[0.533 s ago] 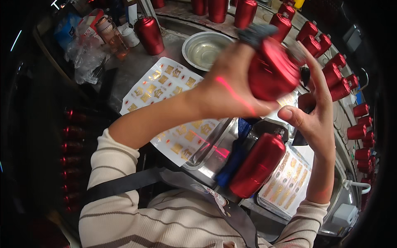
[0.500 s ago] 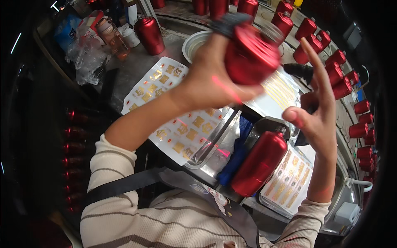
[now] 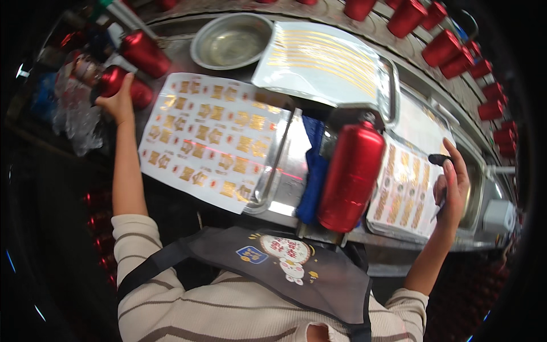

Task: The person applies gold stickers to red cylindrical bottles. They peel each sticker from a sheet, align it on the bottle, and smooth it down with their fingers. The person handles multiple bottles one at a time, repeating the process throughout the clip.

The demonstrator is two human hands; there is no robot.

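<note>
At the far left, my left hand [image 3: 118, 105] is wrapped around a glossy red metal bottle [image 3: 139, 94], next to another red bottle [image 3: 145, 54]. My right hand [image 3: 453, 191] is closed around a slim black-handled tool [image 3: 439, 159], whose thin end points downward; its exact kind is unclear. That hand is above a sheet of gold-printed decals [image 3: 401, 191] at the right. Between my hands, a large red bottle [image 3: 353, 171] lies tilted on a holder beside a blue cloth [image 3: 313, 165]. A white sheet with gold decals [image 3: 205, 137] covers the left of the bench.
A metal bowl [image 3: 232, 43] of liquid stands at the back. Beside it, a sheet with long gold stripes [image 3: 319, 62] lies over a metal tray [image 3: 392, 85]. Several red bottles [image 3: 407, 17] line the curved rack behind. A clear plastic bag [image 3: 80, 119] is at the left edge.
My left hand has carried the red bottle from above the bench's middle to the far left. My right hand has lowered toward the decal sheet at the right, and its fingers have closed.
</note>
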